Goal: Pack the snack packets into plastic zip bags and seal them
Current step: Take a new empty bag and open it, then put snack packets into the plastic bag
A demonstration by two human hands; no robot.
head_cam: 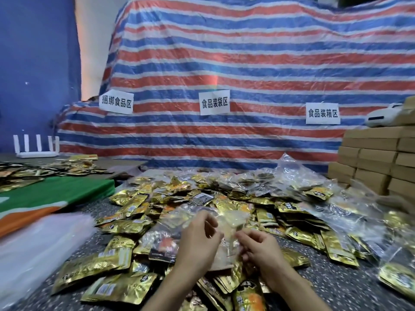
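A big heap of gold foil snack packets (125, 257) covers the speckled table (336, 286) in front of me. Both hands are low in the middle of the view with a clear plastic zip bag (231, 221) between them. My left hand (197, 241) has its fingers curled on the bag's left side. Beside it, my right hand (261, 245) pinches the bag's right edge. The bag is see-through and blurred, so I cannot tell what is inside it.
Filled clear bags of packets (289, 176) lie at the back right, in front of stacked brown cartons (377, 162). A stack of empty plastic bags (38, 248) sits at the left, beyond it a green and orange sheet (51, 194). A striped tarp (224, 75) with paper signs rises behind.
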